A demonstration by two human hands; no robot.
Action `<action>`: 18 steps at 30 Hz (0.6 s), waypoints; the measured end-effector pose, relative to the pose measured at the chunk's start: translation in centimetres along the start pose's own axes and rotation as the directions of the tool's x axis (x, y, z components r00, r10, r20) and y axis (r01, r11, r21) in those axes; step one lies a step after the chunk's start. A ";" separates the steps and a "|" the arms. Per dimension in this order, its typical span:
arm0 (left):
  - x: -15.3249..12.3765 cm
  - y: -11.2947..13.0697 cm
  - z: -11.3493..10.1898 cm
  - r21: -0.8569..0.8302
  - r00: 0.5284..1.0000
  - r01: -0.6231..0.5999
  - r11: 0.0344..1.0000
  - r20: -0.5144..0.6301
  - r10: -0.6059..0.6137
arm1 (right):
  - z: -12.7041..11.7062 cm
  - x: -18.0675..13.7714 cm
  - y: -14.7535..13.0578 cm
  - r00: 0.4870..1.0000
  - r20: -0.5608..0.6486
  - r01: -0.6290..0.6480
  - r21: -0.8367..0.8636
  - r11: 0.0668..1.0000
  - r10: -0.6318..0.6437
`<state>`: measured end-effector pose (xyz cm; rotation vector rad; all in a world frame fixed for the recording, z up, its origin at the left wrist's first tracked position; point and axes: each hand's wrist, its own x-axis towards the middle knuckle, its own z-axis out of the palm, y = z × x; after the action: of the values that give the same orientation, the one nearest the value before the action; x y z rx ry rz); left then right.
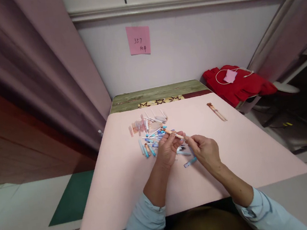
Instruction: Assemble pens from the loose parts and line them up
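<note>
Above the pile of pen parts, my left hand pinches a slim cream-coloured pen with a brown top. My right hand closes its thumb and fingers on the lower right end of that same pen. Beneath and beside my hands lie blue pen parts, with several short blue and brown barrels at their left edge. A light blue pen piece rests just left of my right hand. Behind them are pinkish clear caps and thin white refills, partly overlapping.
Brown-topped pens lie together at the right of the pink-covered table. A red cloth with a white cable is piled beyond the table's right corner. The wall bears a pink note; a curtain hangs at left.
</note>
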<state>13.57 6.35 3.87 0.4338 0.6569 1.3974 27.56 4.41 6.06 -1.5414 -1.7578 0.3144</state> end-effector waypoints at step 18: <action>0.5 0.0 -0.8 0.204 0.995 -0.083 0.975 -0.038 0.092 | -0.3 -0.5 0.9 0.941 0.302 -0.274 0.402 0.874 0.156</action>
<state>13.06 6.78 3.20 0.5983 0.8315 1.4330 28.38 4.09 5.52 -1.4045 -1.5574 1.0004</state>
